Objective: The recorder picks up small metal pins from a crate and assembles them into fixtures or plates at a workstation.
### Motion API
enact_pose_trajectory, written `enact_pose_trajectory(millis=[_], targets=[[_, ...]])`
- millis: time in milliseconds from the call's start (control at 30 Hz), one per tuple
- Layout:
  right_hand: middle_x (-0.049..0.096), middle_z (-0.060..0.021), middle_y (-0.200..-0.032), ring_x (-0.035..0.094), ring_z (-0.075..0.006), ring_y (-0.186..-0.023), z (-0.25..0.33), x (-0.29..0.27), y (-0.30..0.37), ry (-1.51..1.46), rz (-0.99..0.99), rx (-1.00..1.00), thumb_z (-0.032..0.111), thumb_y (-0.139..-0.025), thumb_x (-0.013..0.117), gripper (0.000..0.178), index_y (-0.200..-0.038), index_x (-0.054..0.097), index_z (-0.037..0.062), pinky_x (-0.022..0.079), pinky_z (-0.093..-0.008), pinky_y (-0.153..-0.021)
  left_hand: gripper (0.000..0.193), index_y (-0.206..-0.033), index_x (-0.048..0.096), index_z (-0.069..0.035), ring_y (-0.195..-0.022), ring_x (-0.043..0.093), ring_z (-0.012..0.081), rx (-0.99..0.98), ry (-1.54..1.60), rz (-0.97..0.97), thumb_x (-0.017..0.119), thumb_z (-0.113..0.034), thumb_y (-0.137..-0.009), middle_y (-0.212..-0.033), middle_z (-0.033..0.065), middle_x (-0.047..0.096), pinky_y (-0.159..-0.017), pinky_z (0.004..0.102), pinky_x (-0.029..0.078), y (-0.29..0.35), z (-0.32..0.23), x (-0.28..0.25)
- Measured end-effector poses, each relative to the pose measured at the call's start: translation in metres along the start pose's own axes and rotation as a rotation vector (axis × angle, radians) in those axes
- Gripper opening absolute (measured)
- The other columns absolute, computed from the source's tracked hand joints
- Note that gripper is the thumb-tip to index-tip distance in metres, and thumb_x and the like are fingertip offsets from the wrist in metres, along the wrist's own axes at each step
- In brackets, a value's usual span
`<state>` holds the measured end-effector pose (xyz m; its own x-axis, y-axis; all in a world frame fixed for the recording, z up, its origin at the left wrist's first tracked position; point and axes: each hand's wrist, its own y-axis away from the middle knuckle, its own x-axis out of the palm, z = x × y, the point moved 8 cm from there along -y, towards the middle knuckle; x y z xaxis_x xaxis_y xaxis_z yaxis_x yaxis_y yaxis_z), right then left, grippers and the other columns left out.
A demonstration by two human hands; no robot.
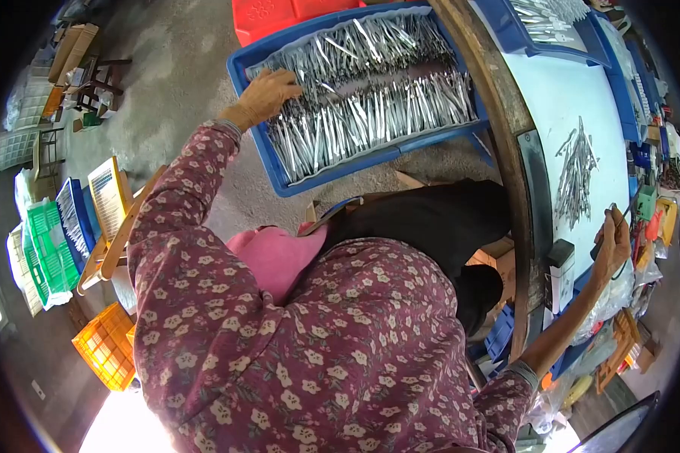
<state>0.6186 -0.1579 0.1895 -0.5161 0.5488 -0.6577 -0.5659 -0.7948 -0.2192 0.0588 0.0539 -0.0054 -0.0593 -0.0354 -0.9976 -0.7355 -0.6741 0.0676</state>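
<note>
My left hand (268, 97) reaches over the left end of a blue tray (279, 181). Its fingers are bent together at the metal pieces; what they pinch, if anything, is hidden. Thin, shiny metal strips (355, 124) lie in the tray in two long rows, one far and one near. On the right, my right hand (614, 240) is closed round a small dark tool whose exact kind I cannot make out. It is at the edge of a white worktop (582, 94), close to a loose pile of similar metal strips (576, 177).
A red plastic container (279, 16) stands beyond the tray. Another blue tray (548, 38) of metal pieces sits at the worktop's far end. The wooden table edge (499, 72) curves between tray and worktop. Green (49, 245) and orange crates (106, 343) are at left.
</note>
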Motion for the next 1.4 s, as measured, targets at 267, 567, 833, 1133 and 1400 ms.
enact_pose_trajectory(millis=[267,567,833,1133,1400], targets=[[0.062,-0.0043,-0.091,0.04,-0.0027,-0.055,0.032,0.006,0.053,0.059,0.002,0.002,0.013,-0.086,0.055,0.03,-0.111,0.056,-0.0033,0.031,-0.0172,-0.048,0.02,-0.088,0.058,-0.005,-0.083,0.053,0.0306,0.025,0.326,-0.2,0.05,0.002,-0.072,-0.084,0.0105,0.052,-0.075,0.0378,0.043,0.006,0.001,-0.008],[0.063,-0.0055,-0.091,0.042,-0.0033,-0.055,0.025,0.027,0.095,0.037,0.039,0.039,0.01,-0.086,0.056,0.028,-0.11,0.056,-0.0038,0.032,-0.0171,-0.047,0.016,-0.091,0.057,-0.001,-0.075,0.055,0.0195,0.041,0.714,-0.216,0.05,0.001,-0.077,-0.081,0.0082,0.056,-0.07,0.0298,0.045,-0.003,-0.03,-0.055],[0.061,-0.0024,-0.086,0.042,-0.0028,-0.057,0.031,0.044,0.118,-0.026,0.029,0.114,0.007,-0.085,0.057,0.025,-0.108,0.058,-0.0023,0.032,-0.0167,-0.049,0.014,-0.093,0.063,-0.002,-0.075,0.057,0.0084,-0.037,1.06,-0.27,0.057,-0.006,-0.081,-0.084,0.0025,0.063,-0.071,0.0223,0.046,-0.01,-0.025,-0.107],[0.055,0.0012,-0.074,0.042,-0.0023,-0.054,0.032,0.074,0.124,-0.064,0.131,0.247,0.005,-0.082,0.058,0.019,-0.101,0.059,-0.0003,0.032,-0.0161,-0.047,0.029,-0.088,0.061,-0.002,-0.073,0.059,0.0134,1.068,1.534,-0.291,0.053,-0.029,-0.087,-0.08,0.0052,0.062,-0.064,0.025,0.048,0.012,-0.143,-0.274],[0.05,-0.0079,-0.064,0.05,-0.0138,-0.059,0.132,0.257,0.119,-0.261,0.739,-0.148,0.005,-0.075,0.058,0.01,-0.08,0.051,-0.0004,0.04,-0.0284,-0.055,0.02,-0.082,0.061,-0.002,-0.073,0.058,0.0144,1.158,1.542,-0.336,0.056,-0.022,-0.08,-0.078,0.0058,0.062,-0.075,0.0294,0.042,0.066,-0.135,-0.318]])
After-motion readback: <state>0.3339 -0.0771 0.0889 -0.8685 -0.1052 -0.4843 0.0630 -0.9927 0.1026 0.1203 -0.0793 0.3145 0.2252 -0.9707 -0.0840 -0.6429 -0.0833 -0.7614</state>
